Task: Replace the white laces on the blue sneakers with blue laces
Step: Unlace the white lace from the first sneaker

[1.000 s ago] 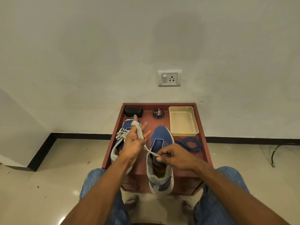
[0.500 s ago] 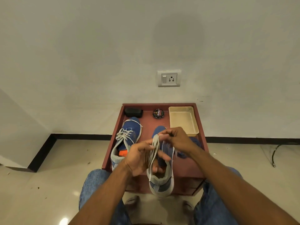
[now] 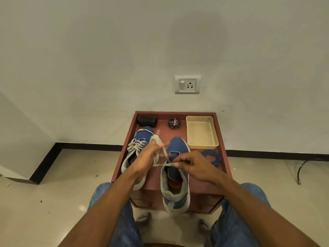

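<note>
Two blue sneakers stand on a small red table (image 3: pixel 220 136). The left sneaker (image 3: pixel 140 138) still carries its white lace (image 3: pixel 135 146). The right sneaker (image 3: pixel 176 175) has no lace in its eyelets. A loose white lace (image 3: pixel 164 154) is wound around the fingers of my left hand (image 3: pixel 145 159), which is raised above the left sneaker. My right hand (image 3: pixel 192 164) pinches the lace's free end over the right sneaker's opening. A coil of blue laces (image 3: pixel 211 156) lies on the table to the right of the right sneaker.
At the back of the table are a black brush (image 3: pixel 146 121), a round polish tin (image 3: pixel 174 123) and a beige plastic tray (image 3: pixel 201 131). A wall socket (image 3: pixel 187 84) is above. My knees in jeans flank the table's front edge. A cable (image 3: pixel 302 168) lies on the floor right.
My left hand rose and moved left with the lace wrapped on its fingers. My right hand dropped back toward me, drawing the lace's end across the right sneaker.
</note>
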